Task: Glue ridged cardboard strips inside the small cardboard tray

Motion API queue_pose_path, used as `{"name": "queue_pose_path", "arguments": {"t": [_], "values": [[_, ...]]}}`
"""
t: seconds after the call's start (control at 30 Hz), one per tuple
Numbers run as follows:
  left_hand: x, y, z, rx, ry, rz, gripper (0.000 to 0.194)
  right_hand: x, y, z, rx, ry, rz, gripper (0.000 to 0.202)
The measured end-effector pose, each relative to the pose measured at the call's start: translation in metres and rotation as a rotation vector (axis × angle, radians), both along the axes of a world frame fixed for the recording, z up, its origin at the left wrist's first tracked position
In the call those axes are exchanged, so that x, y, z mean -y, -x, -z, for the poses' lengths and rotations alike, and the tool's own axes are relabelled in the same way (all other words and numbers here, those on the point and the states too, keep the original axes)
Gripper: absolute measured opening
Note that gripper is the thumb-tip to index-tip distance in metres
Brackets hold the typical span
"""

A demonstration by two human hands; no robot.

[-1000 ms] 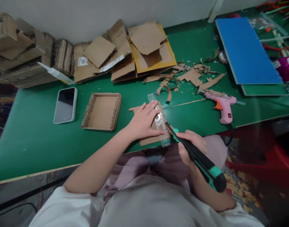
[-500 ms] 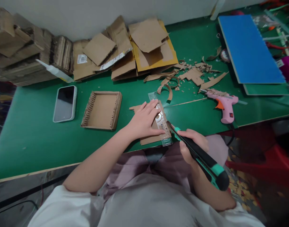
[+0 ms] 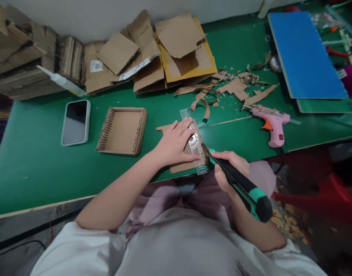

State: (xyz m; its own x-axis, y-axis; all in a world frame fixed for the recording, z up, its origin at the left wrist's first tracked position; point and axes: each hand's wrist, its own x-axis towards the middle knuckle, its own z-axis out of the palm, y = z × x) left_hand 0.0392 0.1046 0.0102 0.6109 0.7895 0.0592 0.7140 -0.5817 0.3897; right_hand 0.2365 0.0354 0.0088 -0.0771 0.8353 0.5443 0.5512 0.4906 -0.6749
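Note:
My left hand lies with its fingers spread over a clear ruler, pressing it on a piece of cardboard near the table's front edge. Wrapped around the black and green handle of a utility knife is my right hand. The knife's tip is at the right side of the ruler, by the cardboard's edge; the blade itself is hard to make out. To the left sits a shallow open cardboard box, apart from both hands.
A phone lies at the left on the green table. Stacked cardboard, a glue bottle and flattened boxes line the wall. Cardboard scraps, a pink glue gun and a blue board are on the right.
The knife and my right hand have shifted slightly up and left along the ruler's edge. My left hand still holds the ruler down. The whole view has moved a little.

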Motion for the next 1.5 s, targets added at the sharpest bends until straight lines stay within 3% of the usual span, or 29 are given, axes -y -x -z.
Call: {"name": "queue_pose_path", "arguments": {"t": [0.1,0.37,0.83,1.03,1.13,1.3,1.5], "values": [[0.0,0.0,-0.001,-0.013,0.006,-0.006,0.078,0.003,-0.004,0.0,-0.05,0.071,0.02,0.019],[0.0,-0.001,-0.002,-0.027,0.012,-0.011,0.079,0.019,-0.004,0.014,-0.044,-0.066,0.092,0.02],[-0.001,0.0,0.0,-0.006,0.021,-0.003,0.078,0.017,-0.003,0.006,0.025,-0.077,0.073,0.021],[0.0,0.0,0.001,-0.022,0.0,0.0,0.08,0.009,0.004,-0.003,0.153,-0.132,-0.066,0.023],[0.0,0.0,0.0,-0.015,-0.006,0.0,0.08,0.007,0.006,-0.003,0.11,-0.144,-0.006,0.021],[0.0,0.0,0.0,-0.015,-0.004,-0.004,0.079,0.011,0.002,0.001,0.049,-0.029,0.026,0.02],[-0.001,0.0,0.002,-0.016,-0.006,-0.004,0.079,0.025,-0.003,0.001,0.073,-0.128,0.04,0.022]]}}
